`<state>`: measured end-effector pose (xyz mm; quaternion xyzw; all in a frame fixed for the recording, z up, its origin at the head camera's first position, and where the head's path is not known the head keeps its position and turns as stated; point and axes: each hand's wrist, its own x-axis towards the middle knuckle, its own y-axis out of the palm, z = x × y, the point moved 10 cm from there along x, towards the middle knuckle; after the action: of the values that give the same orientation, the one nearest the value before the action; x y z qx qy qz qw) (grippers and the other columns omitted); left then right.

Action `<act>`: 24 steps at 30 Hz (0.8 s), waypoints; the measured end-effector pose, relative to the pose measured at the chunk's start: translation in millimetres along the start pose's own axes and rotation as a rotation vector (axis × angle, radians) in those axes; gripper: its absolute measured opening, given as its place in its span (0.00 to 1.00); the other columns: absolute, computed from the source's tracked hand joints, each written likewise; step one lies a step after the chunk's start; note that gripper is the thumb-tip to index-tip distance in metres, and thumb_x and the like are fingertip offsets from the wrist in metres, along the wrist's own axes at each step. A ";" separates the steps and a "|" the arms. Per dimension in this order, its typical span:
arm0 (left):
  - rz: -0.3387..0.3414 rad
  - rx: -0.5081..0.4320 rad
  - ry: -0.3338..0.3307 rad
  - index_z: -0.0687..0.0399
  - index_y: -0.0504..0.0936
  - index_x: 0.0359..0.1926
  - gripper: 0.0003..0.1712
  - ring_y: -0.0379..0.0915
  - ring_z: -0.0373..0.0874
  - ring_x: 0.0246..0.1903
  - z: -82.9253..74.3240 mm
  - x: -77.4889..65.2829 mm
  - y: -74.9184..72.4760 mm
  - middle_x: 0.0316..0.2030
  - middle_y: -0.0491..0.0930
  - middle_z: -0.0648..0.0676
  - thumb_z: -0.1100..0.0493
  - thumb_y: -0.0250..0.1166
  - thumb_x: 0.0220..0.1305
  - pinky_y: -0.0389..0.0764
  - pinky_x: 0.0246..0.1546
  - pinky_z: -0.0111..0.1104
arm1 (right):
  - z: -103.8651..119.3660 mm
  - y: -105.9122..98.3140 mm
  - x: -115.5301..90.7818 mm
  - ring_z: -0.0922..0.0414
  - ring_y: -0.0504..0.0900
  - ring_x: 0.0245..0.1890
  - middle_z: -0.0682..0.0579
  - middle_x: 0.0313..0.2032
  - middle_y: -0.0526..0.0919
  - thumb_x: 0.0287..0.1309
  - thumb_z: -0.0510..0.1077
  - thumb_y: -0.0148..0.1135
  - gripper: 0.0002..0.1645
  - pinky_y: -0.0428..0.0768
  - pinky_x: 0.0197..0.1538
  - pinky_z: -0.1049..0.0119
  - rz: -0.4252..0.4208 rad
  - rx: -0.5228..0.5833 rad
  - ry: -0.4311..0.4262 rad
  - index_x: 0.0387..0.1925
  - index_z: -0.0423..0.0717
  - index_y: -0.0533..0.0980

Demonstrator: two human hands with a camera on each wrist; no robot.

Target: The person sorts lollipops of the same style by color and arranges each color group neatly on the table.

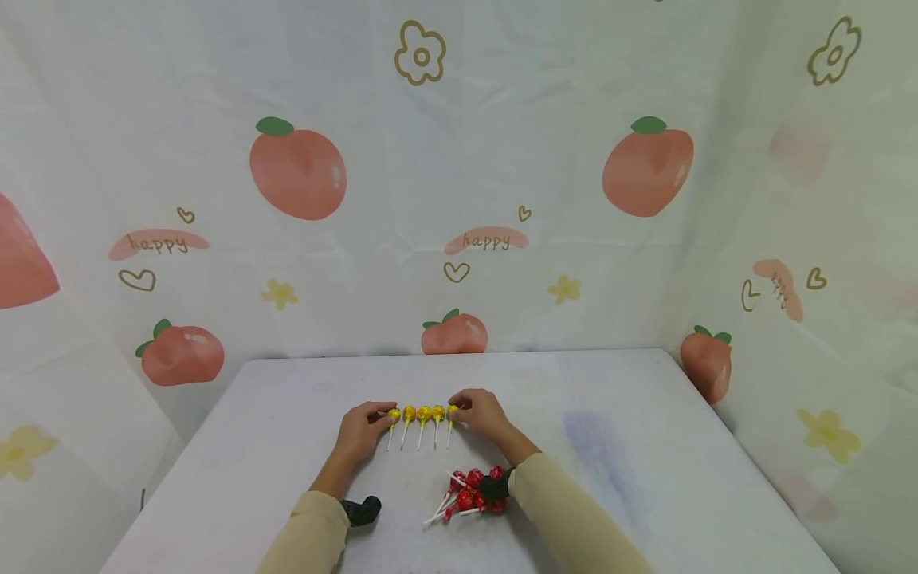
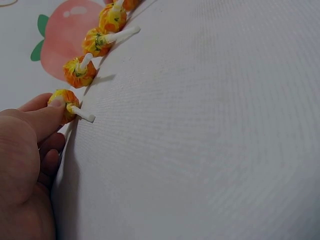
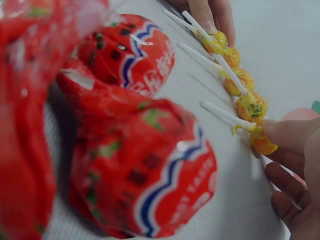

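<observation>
Several yellow-wrapped lollipops lie side by side in a row on the white table, their white sticks pointing toward me. At the row's left end, my left hand pinches the candy head of the leftmost lollipop between thumb and fingers. My right hand does the same with the rightmost lollipop. The lollipops between the hands are untouched. Below my right wrist is a loose pile of red-wrapped lollipops; the black wrist camera partly hides it. Close up, the red wrappers fill the left of the right wrist view.
The white table reaches back to a wall cloth printed with peaches, flowers and hearts. A second cloth side stands at the right. Another black wrist camera sits at my left sleeve, above the tabletop.
</observation>
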<state>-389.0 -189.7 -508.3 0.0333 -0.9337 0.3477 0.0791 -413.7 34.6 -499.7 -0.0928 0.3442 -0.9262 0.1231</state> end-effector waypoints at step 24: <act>0.010 -0.001 -0.013 0.54 0.84 0.52 0.17 0.72 0.48 0.42 3.3 1.4 1.4 0.46 0.81 0.54 0.64 0.67 0.62 0.74 0.49 0.46 | -1.8 2.6 -0.2 0.57 0.77 0.38 0.55 0.38 0.82 0.58 0.38 0.68 0.12 0.78 0.39 0.66 0.036 0.027 0.034 0.45 0.45 0.83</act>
<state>-390.9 -190.9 -511.4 0.0309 -0.9344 0.3476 0.0712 -413.6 33.9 -502.7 -0.0689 0.3353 -0.9299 0.1350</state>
